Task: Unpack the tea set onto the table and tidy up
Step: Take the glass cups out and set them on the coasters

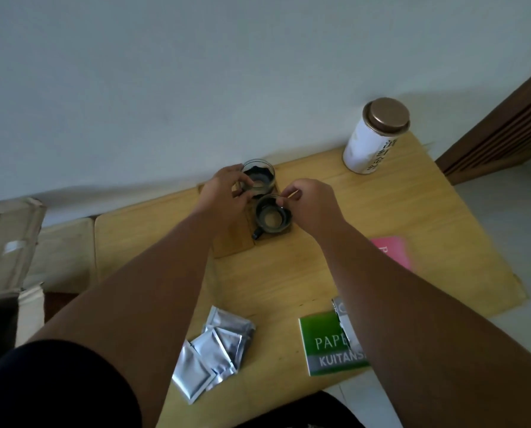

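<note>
Two glass tea cups stand on a small wooden tray (232, 242) near the wall side of the light wooden table (397, 211). My left hand (224, 193) wraps around the far cup (262, 177). My right hand (312, 202) pinches the rim of the near cup (270, 216), which has a dark handle pointing toward me. A white tea canister (372, 140) with a bronze lid stands upright at the table's far right. Several silver tea sachets (215, 350) lie in a loose pile at the near edge.
A green receipt booklet (326, 341) with a torn silver wrapper on it lies at the near right, partly under my right arm. A pink booklet (392, 248) lies further right. A cardboard box (8, 242) sits on the left beside a cream cushion (63, 254).
</note>
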